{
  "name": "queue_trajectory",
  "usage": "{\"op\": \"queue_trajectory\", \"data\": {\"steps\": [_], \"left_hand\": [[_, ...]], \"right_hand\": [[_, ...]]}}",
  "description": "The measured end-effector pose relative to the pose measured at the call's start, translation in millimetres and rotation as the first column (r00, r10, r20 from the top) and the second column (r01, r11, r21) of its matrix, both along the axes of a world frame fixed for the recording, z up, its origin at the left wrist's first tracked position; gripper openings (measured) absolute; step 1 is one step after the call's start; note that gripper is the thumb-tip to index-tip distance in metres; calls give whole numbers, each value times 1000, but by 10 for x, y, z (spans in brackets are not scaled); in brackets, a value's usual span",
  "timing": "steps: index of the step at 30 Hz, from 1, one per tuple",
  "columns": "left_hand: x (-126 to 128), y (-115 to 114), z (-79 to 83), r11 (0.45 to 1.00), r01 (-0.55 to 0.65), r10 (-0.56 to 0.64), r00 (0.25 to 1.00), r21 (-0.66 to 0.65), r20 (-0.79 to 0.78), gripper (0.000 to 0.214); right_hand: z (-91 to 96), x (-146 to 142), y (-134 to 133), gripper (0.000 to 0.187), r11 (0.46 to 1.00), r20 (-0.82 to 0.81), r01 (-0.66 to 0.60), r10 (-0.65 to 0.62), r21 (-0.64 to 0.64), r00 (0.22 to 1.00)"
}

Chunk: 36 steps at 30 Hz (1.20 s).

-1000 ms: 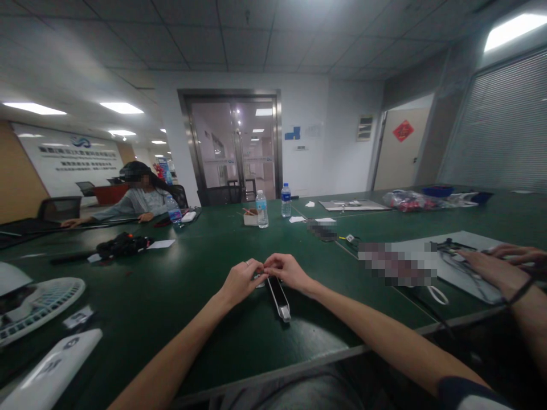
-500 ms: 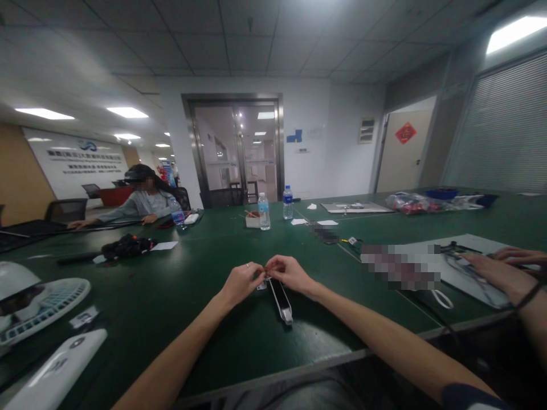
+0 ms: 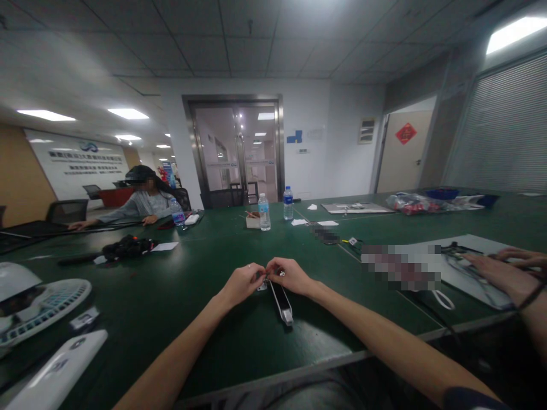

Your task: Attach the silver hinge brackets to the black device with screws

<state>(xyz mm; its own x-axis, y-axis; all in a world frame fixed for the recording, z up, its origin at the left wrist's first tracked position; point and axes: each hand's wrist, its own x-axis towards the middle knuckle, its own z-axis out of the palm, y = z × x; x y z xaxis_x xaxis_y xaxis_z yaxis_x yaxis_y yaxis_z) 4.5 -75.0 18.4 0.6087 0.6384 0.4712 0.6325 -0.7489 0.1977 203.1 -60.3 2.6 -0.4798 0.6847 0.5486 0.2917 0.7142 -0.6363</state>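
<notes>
In the middle of the near table, a narrow white casing [image 3: 287,314] with a long dark hollow lies slanting, its near end closest to me. At its far end my left hand [image 3: 247,281] is closed in a pinch, and what its fingertips hold is too small to make out. My right hand [image 3: 292,277] meets it fingertip to fingertip, also pinched. A small white part [image 3: 282,274] shows at the right fingers. Beneath the left fingertips, a small pale piece [image 3: 261,287] sits beside the casing.
Two water bottles [image 3: 264,212] and a small box [image 3: 253,221] stand beyond my hands. At left are a white fan grille [image 3: 51,307] and a white panel [image 3: 64,370]. A co-worker's hands [image 3: 504,267] work over a white board [image 3: 470,245] at right. Another person [image 3: 147,199] sits far left.
My right fingers have shifted slightly, and a small white part now shows at them. My left hand and the casing stay nearly where they were.
</notes>
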Motion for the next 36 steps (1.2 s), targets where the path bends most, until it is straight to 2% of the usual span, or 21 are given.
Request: {"op": "queue_trajectory", "data": {"steps": [4,7,11,14,19,29,36], "left_hand": [[-42,16,36,1000,-28,27,997,-4,-74,11],[-92,60,28,998,-53,49,994,-31,-97,12],[-126,104,-11,995,-67,61,994,-67,-92,11],[-113,108,-51,992,-75,68,995,-103,-74,11],[-71,101,-107,982,-64,61,998,-175,-26,13],[-43,90,-107,963,-56,77,995,-265,70,15],[-18,86,-118,941,-62,104,988,-333,111,17]], "right_hand": [[94,86,26,11,985,108,75,-92,156,990],[146,203,86,10,971,213,98,-146,219,966],[157,361,172,12,968,419,140,-218,209,882],[125,409,205,14,978,506,151,-204,144,838],[73,367,214,15,992,515,93,-123,85,848],[90,398,214,18,995,500,89,-53,-49,864],[68,421,241,16,993,451,82,-36,-84,892]]}}
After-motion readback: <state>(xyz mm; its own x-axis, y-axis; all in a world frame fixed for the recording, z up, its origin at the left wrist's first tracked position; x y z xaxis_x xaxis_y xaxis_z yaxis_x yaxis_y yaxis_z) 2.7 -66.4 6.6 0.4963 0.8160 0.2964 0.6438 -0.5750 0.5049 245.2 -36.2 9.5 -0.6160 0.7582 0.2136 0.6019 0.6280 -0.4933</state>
